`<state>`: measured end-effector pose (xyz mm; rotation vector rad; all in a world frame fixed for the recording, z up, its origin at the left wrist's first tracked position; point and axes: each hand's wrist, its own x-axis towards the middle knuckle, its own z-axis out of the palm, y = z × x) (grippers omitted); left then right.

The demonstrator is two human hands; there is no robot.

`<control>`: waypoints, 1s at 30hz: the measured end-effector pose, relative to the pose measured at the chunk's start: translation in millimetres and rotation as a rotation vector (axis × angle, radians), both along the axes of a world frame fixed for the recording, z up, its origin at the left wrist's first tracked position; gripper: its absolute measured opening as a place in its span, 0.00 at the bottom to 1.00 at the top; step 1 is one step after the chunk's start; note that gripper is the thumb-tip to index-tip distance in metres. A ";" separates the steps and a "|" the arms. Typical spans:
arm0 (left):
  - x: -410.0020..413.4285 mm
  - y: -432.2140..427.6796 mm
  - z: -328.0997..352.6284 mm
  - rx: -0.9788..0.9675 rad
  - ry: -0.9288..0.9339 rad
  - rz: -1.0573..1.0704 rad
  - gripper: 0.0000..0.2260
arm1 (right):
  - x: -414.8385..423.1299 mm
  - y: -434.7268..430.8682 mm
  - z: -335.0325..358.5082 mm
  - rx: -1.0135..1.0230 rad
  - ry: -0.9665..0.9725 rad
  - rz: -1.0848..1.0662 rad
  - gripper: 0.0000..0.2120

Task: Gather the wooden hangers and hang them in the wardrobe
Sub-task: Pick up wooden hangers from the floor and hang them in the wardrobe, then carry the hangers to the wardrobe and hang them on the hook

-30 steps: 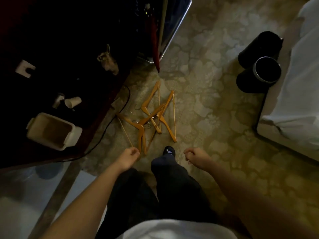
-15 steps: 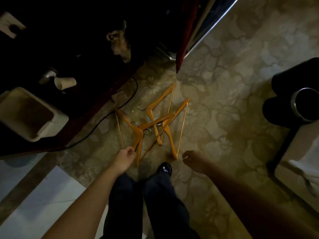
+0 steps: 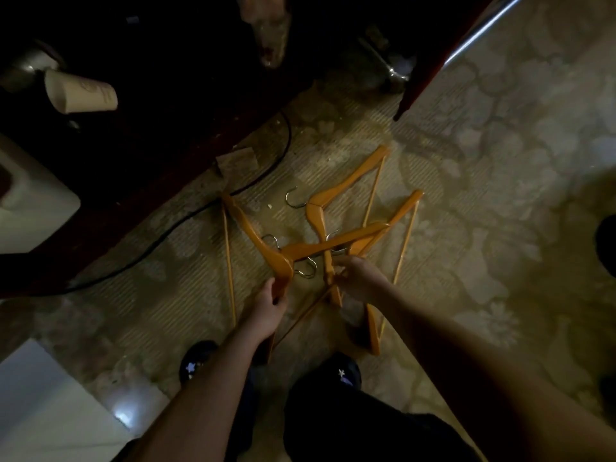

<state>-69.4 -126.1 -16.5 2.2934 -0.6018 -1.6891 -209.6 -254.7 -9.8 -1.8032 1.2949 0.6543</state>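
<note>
Several orange wooden hangers (image 3: 336, 243) with metal hooks lie crossed in a pile on the patterned carpet in front of my feet. My left hand (image 3: 270, 306) grips the lower arm of the leftmost hanger (image 3: 248, 228), fingers curled round the wood. Just right of it, my right hand (image 3: 358, 278) pinches the lower end of another hanger (image 3: 316, 216) in the middle of the pile. At the top of the view a dark opening with a metal-edged door (image 3: 473, 35) is too dark to make out.
A dark low table (image 3: 140, 181) at the left carries a tipped paper cup (image 3: 81, 93) and a white box (image 3: 30, 201). A black cable (image 3: 186, 216) runs along its base. My two feet (image 3: 196, 361) stand just below the pile. White tile (image 3: 43, 411) shows bottom left.
I have bent closer to the floor. Both hands moved forward from above my feet to the pile and took hold of hangers.
</note>
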 end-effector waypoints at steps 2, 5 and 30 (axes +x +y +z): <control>2.8 -1.1 -36.6 0.022 0.004 0.012 0.26 | 10.9 -6.9 -39.7 -0.042 0.001 0.023 0.16; 6.8 -5.1 -84.2 0.049 -0.004 0.028 0.29 | 23.7 -16.3 -88.4 -0.084 -0.027 0.086 0.15; -2.6 1.1 -141.4 0.009 -0.034 0.190 0.23 | 35.2 -43.3 -135.1 -0.008 0.271 0.383 0.14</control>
